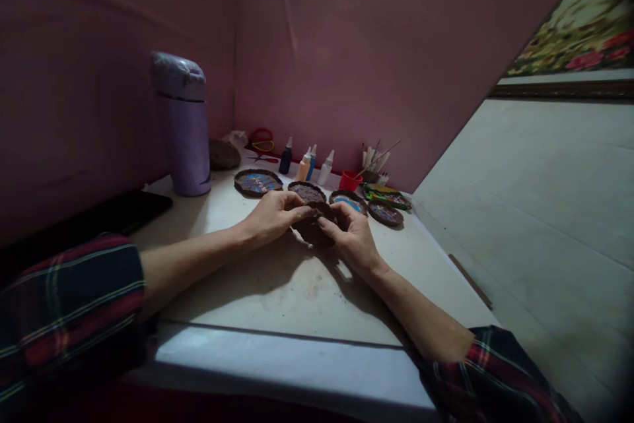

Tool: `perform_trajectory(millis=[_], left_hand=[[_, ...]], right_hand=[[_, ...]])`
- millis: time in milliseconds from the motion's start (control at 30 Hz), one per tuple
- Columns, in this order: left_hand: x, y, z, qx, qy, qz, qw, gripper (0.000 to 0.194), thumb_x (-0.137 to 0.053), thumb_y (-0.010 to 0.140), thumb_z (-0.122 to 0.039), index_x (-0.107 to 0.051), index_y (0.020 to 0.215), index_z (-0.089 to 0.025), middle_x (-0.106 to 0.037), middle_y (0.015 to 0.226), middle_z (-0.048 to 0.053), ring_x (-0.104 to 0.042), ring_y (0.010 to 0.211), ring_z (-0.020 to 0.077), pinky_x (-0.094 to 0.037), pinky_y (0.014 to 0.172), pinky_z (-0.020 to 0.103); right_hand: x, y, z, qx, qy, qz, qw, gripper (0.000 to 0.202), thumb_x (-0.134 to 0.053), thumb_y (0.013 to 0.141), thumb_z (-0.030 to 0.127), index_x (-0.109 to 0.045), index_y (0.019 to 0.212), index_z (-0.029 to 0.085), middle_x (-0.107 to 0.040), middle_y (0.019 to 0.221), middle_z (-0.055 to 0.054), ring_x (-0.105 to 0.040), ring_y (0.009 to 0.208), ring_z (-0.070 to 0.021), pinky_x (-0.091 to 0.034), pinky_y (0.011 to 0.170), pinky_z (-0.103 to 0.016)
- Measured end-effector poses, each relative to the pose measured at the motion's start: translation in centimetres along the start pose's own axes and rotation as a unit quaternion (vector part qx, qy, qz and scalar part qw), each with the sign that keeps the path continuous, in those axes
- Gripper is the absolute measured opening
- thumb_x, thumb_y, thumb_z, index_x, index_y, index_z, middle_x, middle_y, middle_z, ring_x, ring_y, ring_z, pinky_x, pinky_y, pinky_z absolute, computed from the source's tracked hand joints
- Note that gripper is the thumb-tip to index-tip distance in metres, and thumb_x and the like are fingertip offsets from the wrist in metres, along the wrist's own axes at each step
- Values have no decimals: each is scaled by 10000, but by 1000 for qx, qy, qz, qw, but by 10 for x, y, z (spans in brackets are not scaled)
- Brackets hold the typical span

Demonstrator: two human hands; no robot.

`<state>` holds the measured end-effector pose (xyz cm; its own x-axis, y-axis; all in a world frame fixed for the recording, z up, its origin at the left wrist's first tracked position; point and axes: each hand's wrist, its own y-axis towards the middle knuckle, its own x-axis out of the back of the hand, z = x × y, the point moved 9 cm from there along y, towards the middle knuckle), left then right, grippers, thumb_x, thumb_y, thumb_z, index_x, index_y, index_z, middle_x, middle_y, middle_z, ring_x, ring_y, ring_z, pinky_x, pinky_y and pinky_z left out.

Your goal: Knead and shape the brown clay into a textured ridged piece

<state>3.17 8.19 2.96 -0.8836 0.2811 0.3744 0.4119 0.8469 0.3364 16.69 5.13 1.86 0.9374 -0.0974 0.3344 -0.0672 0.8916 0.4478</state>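
Between my two hands is a dark brown clay dish (316, 233), round and shallow, held over the white table (277, 301). My left hand (277, 217) pinches its left rim between thumb and fingers. On the opposite side, my right hand (351, 235) grips the rim, thumb toward me. Parts of the dish are hidden behind the fingers. Just beyond my hands lie several brown dishes with painted insides: a large one (257, 182) at left, one (307, 193) in the middle, a blue-and-white one (349, 200) and a small one (385, 213) at right.
A tall purple bottle (184, 126) stands at left beside a brown lump (224, 154). Scissors (261, 140), several paint bottles (303, 167), a red cup (349, 180) and a pot of tools (374, 164) line the back. A dark flat object (143, 208) lies left.
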Motion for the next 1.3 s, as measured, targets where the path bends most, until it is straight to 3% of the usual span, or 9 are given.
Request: perform_trajectory(millis=[333,700,833,967,1167,1300], left_hand=[[-4,0,-3,-45,27,11,999,215,-551,730,-318,-631,728,-119,-601,655,25,-535,629,136,-443,581,231],[1,-1,-4,-5,-43,7,999,445,-469,812,-498,-653,840,-93,-635,712,55,-564,612,141,-446,535,223],[-3,-1,2,22,-40,23,999,320,-563,752,-407,-634,783,-96,-636,704,50,-568,637,147,-449,562,235],[-1,1,3,10,-10,3,1000,223,-559,726,-325,-608,718,-107,-582,629,16,-520,593,130,-435,560,237],[-5,0,-2,-32,33,20,999,216,-551,734,-302,-644,773,-111,-611,686,28,-541,658,145,-444,605,239],[-6,-2,-2,-22,10,23,999,280,-511,788,-356,-636,806,-106,-603,710,34,-545,655,145,-439,572,229]], right_hand=[[-7,-1,3,0,-3,32,999,234,-640,761,382,-601,870,178,-631,806,-28,-573,746,-166,-461,680,-265],[3,0,4,1,-1,-16,1000,202,-621,773,371,-597,779,171,-586,706,-6,-526,657,-140,-437,616,-243],[5,0,4,0,-9,-27,1000,221,-630,766,387,-591,766,169,-578,680,-2,-521,636,-138,-431,597,-241],[-2,0,4,-6,17,2,1000,222,-643,755,389,-588,806,181,-600,710,-3,-548,650,-142,-447,616,-250],[-11,-2,4,-31,31,43,998,241,-671,723,384,-604,835,181,-613,710,1,-566,646,-145,-456,614,-254],[-6,-1,3,-23,19,22,999,215,-653,739,378,-604,810,180,-591,698,5,-541,634,-138,-436,583,-240]])
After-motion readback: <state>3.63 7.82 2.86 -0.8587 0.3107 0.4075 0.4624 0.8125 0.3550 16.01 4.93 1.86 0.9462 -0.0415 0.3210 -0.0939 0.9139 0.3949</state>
